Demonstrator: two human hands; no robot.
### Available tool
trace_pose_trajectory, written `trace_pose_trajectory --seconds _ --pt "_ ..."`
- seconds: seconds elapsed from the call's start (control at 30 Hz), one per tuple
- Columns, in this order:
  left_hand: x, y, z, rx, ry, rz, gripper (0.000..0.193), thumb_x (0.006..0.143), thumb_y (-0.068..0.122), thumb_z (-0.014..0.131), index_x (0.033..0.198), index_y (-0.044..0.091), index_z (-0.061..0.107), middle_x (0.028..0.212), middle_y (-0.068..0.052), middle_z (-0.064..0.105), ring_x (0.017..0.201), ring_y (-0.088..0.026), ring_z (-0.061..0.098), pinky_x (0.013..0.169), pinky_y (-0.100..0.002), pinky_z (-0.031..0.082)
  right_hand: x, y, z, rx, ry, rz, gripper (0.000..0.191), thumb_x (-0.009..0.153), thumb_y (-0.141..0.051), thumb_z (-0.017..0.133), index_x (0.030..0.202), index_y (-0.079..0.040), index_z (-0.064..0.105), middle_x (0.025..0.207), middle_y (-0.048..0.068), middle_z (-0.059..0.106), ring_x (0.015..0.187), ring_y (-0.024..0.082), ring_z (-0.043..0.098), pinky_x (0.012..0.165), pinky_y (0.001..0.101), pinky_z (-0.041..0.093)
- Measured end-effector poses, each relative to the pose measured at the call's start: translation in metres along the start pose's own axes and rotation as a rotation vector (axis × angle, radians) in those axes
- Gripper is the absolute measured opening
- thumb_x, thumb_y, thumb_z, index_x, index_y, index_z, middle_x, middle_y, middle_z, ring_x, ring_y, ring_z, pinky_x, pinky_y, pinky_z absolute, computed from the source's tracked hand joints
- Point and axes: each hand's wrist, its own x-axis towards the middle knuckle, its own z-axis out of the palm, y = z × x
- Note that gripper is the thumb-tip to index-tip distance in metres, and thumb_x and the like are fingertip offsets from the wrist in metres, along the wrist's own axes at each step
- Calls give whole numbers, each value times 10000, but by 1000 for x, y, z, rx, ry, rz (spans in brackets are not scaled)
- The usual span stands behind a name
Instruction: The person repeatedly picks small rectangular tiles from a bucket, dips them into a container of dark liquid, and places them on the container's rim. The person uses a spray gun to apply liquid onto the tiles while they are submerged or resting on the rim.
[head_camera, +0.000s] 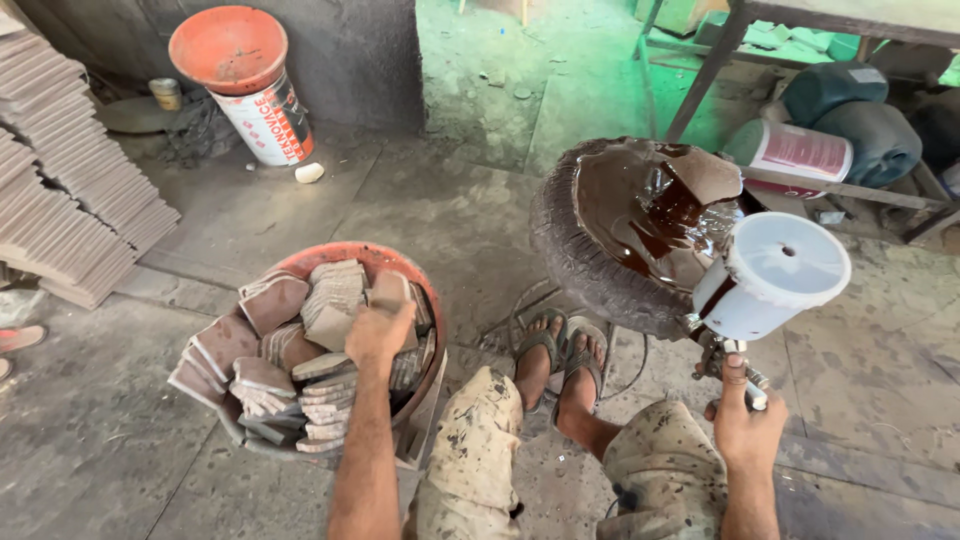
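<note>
A white bucket with a red-and-black printed label stood against the grey wall at upper left, an orange basin resting upside-up on its top. Just left of it sat a small yellowish tin. At upper right, under a metal table frame, a white tub with a pinkish-red label lay on its side beside dark green sacks. Stacks of unglazed tiles leaned along the left edge.

The person sat on the dusty concrete floor, sandalled feet planted beside a worn tyre that cradled a pool of glossy brown glaze. The left hand was closed around one small clay tile, gripping it from above in a red basin heaped with similar tiles, which stood to the left of the knees. The right hand was wrapped around the handle of a spray gun, index finger raised along its body, with the gun's white cup streaked brown and held just right of the tyre. The two hands were well apart, the tyre and feet between them.
</note>
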Motion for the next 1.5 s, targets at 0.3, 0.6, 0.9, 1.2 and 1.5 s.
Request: trace_pose_trajectory --seconds 0.3,0.6,0.9,1.2,1.5 --pt "-52 147 23 -2131 -474 162 590 970 539 706 1327 82 599 951 -49 583 772 -176 587 931 -475 542 2 22 -1 -38 14 4 608 1081 -500 618 919 81 692 590 40 536 534 126 552 494 306 430" --pt "-118 164 91 -2094 -546 -185 276 978 307 671 1146 104 590 1079 -39 697 923 -200 693 842 -409 559 2 27 2 44 17 15 530 1059 -474 629 982 47 689 633 13 526 548 92 498 509 280 456" --pt "-113 152 96 -1998 -506 -61 366 1002 236 639 1321 86 539 1185 -73 681 932 -242 710 906 -437 563 -1 21 4 12 24 -9 502 1057 -437 625 941 48 678 613 28 539 529 95 516 478 277 428" --pt "-134 161 61 -1756 -501 373 796 1010 126 619 1663 40 172 1159 -145 680 1102 -331 726 975 -361 557 -8 20 2 12 46 -74 515 1068 -409 634 868 64 649 655 34 582 554 96 573 493 267 439" --pt "-141 196 66 -1552 -451 483 758 959 31 688 1611 -25 306 1112 -157 730 893 -197 738 775 -313 571 -22 41 -53 162 149 16 477 1053 -461 603 944 4 616 685 47 606 532 126 560 453 263 393"
